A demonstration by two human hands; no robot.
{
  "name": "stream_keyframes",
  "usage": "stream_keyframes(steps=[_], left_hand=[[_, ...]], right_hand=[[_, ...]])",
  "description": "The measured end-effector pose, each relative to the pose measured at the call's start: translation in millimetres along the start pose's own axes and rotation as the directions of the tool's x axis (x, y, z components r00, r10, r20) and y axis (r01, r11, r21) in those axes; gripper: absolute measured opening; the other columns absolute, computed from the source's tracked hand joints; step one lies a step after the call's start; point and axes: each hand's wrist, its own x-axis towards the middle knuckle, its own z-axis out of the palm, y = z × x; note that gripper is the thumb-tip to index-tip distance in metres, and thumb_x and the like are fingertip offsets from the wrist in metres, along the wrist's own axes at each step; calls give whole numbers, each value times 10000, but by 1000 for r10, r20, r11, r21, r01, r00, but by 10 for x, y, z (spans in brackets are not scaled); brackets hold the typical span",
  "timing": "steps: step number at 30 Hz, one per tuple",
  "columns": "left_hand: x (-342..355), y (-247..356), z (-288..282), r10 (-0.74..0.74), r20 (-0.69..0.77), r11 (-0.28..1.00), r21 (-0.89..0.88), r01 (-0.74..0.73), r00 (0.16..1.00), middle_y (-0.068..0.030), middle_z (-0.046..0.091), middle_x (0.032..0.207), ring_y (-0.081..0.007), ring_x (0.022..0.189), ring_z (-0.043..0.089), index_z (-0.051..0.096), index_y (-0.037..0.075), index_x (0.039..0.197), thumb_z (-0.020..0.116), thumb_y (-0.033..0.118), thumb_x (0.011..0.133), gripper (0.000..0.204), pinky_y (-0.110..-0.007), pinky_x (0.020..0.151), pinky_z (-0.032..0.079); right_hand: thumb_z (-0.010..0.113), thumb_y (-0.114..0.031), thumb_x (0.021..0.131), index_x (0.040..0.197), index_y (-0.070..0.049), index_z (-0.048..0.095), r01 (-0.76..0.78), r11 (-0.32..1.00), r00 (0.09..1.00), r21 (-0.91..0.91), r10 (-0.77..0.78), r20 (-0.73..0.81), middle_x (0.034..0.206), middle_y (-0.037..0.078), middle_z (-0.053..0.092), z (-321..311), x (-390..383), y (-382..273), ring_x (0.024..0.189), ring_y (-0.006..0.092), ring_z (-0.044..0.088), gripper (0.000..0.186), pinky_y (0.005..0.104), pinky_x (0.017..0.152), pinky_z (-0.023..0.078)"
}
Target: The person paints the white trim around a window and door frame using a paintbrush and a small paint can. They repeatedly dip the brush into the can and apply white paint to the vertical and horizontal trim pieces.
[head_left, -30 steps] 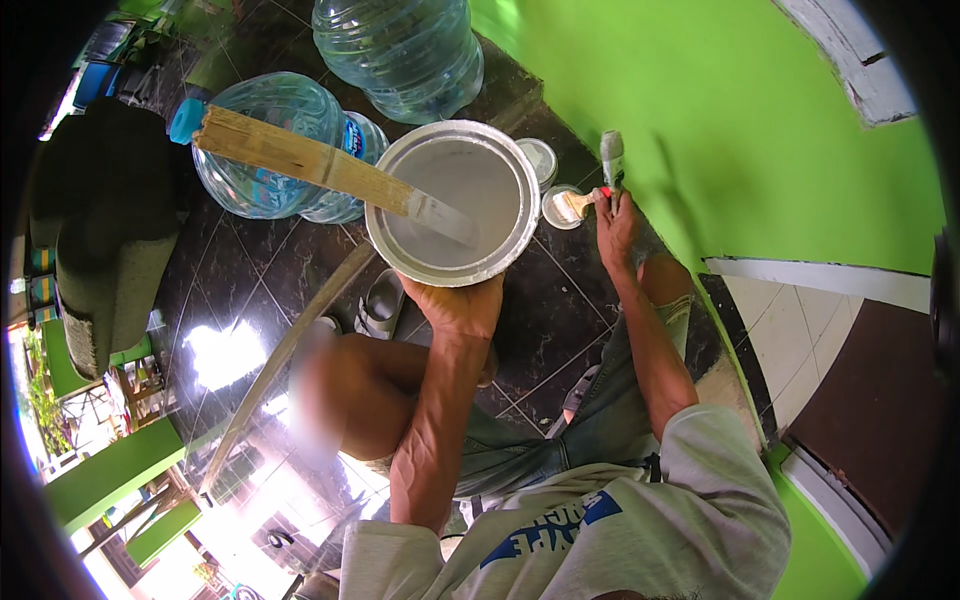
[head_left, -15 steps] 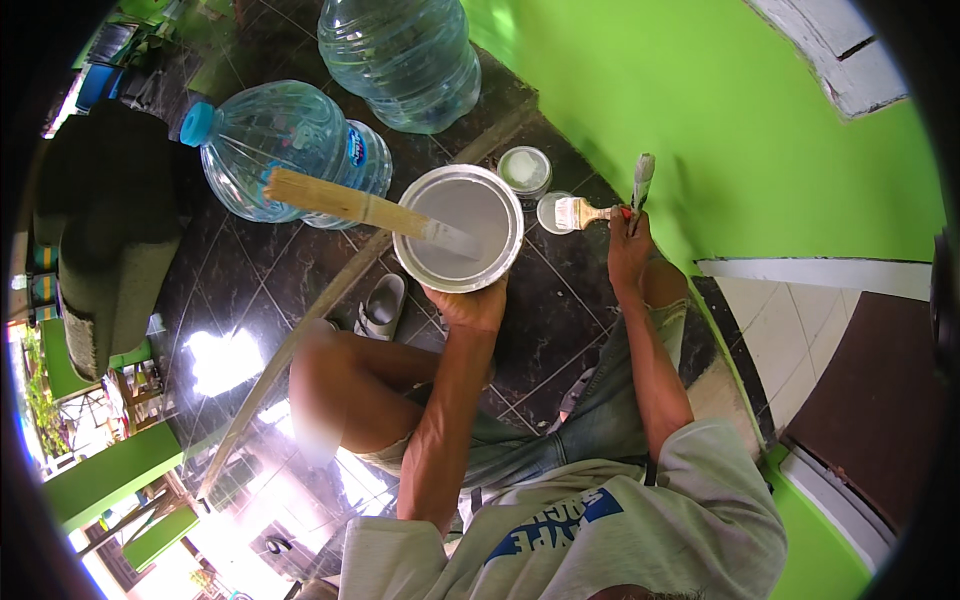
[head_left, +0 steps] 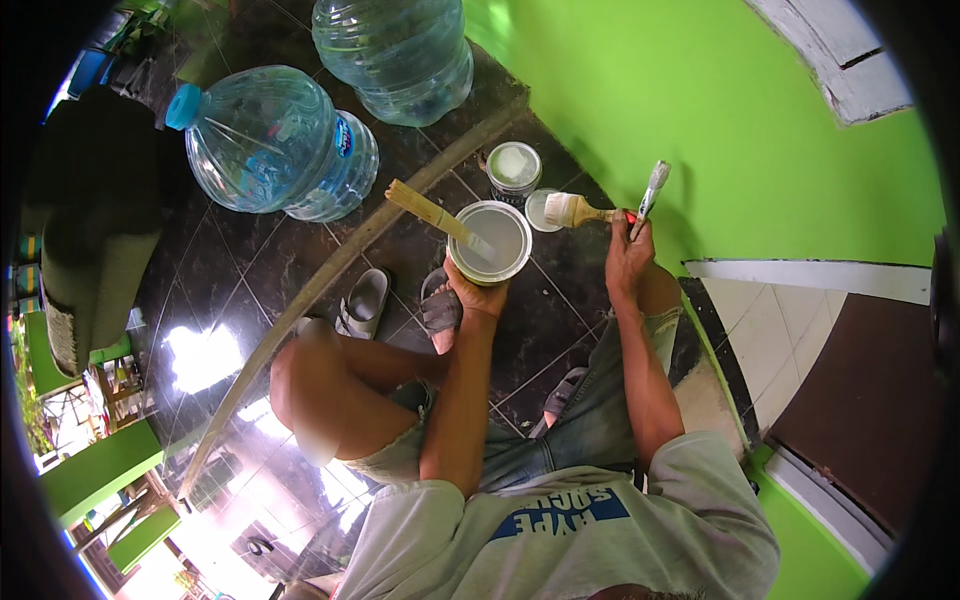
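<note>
So it's a dark tiled floor point(head_left: 560, 330), glossy, with pale veins and light grout lines, and a bright green wall point(head_left: 720, 150) runs off to the right of the open paint can point(head_left: 512, 262). A tan strip point(head_left: 372, 232) curves across the tiles left of the can. Two big clear water bottles are past it: the capped bottle point(head_left: 265, 140) lies up and left of the can, and the other bottle point(head_left: 395, 55) is farther beyond the can. A loose grey sandal point(head_left: 366, 300) sits down and left of it.

The can itself is up off the tiles, with the left hand point(head_left: 475, 290) clasping its near side. Rim's whitish and smeary, inside's pale grey, can't tell how full. A flat wooden stick point(head_left: 425, 208) leans in it, lower end coated pale.

Right of the can, the right hand point(head_left: 628, 255) has its grip pinched on two brushes: a wide brush point(head_left: 575, 211) with whitish bristles pointing at the can, and a second brush point(head_left: 650, 195) angled up and away. Just beyond the can there's a small tin point(head_left: 515, 165) with a pale top.
</note>
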Motion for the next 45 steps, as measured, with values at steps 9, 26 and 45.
stream_keyframes(steps=[9,26,45], left_hand=[[80,7,-204,-23,-139,998,53,31,990,-67,576,1447,-324,1332,541,553,195,1432,541,675,913,707,-599,1105,426],[65,-158,78,6,-58,998,63,-2,998,-99,645,1337,-307,1250,586,604,99,1357,549,621,951,664,-519,1098,439],[84,-177,108,20,-83,999,45,-16,996,-106,658,1319,-303,1233,602,619,93,1337,545,628,952,663,-505,1089,451]], right_hand=[[691,-181,998,1068,-43,650,-134,944,986,301,157,-56,758,3,622,-433,65,-926,604,23,447,160,209,546,327],[713,-27,925,918,12,615,386,921,884,-45,-356,304,700,9,530,-293,151,-1759,618,83,426,106,246,572,415],[691,52,802,973,67,653,675,725,709,-136,-587,392,704,110,603,-260,212,-2064,571,173,544,176,303,565,494]])
